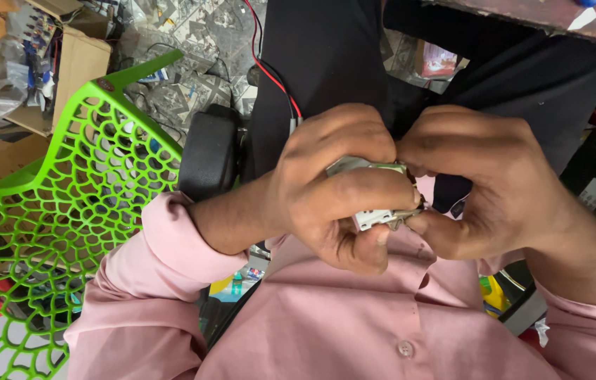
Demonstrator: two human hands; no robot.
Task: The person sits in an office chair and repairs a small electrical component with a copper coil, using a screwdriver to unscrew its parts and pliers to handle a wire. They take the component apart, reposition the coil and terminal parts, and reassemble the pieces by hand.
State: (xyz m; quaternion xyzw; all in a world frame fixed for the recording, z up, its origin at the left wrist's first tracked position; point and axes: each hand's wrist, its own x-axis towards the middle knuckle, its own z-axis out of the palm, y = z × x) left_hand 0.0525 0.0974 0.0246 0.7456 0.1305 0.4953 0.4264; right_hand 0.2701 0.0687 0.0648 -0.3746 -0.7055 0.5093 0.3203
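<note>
My left hand [333, 186] is closed around a small white and grey electrical part [372, 218], held close in front of my pink shirt. My right hand [484, 183] meets it from the right, its fingertips pinching the same part at its right edge. Most of the part is hidden under the fingers. A red and a black wire [275, 77] run up from behind my left hand over my black trousers.
A green plastic chair with a lattice back [66, 204] stands at the left. Cardboard boxes [80, 60] and plastic bags lie at the top left. A black pad [210, 151] sits beside my left forearm. A wooden table edge [544, 14] is at the top right.
</note>
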